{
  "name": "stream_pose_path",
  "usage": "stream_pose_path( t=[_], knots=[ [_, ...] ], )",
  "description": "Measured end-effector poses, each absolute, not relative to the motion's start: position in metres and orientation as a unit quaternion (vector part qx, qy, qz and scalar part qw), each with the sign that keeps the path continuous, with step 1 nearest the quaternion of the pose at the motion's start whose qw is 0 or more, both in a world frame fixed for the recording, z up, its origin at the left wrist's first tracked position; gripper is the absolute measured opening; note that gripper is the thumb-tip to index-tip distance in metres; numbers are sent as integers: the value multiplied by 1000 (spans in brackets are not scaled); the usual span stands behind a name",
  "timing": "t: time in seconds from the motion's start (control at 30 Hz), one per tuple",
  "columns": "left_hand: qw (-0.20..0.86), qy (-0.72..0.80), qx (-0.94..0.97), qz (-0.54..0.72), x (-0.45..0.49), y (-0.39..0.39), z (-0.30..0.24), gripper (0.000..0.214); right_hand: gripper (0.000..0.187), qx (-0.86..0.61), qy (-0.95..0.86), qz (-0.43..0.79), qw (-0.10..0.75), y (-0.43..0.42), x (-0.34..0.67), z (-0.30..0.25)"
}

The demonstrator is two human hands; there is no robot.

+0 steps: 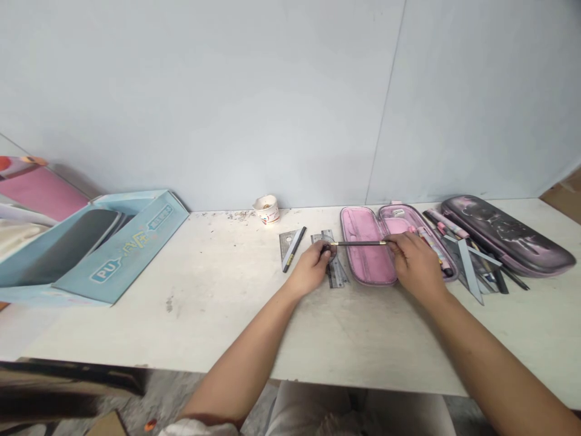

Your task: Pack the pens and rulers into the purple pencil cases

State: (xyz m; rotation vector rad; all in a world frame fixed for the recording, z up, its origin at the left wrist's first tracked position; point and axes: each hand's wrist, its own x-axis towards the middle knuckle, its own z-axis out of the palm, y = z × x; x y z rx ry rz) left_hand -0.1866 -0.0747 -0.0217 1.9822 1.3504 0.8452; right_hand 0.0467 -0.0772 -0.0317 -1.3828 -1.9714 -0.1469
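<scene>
We hold a thin dark pen (358,243) level just above the open pink case (367,269), left hand (312,267) pinching one end, right hand (415,264) closed on the other. Most stationery lies outside the case: rulers (290,245) on the desk (227,315) to its left, a heap of pens (458,254) to its right beside a dark case (508,233).

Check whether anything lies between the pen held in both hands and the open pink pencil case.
Nothing visible does. The pen, gripped at its ends by the left hand and right hand, crosses over the pink pencil case, whose left half lies bare.
</scene>
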Motion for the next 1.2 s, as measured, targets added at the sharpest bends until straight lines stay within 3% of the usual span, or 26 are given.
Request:
stream_pose_path(
  t=[0.43,0.7,1.07,1.2],
  knots=[
    [221,501,791,275,-189,-74,-24,23,22,-531,-779,-85,323,-75,53,-33],
    [59,457,856,235,-188,-71,-26,31,21,-502,-811,-113,278,-83,26,-33],
    [-60,356,903,234,-135,-56,2,51,32,-586,-769,-114,228,-99,55,-21],
    [-54,391,884,251,-116,-58,4,45,32,-679,-686,-176,195,-101,77,-28]
  ],
)
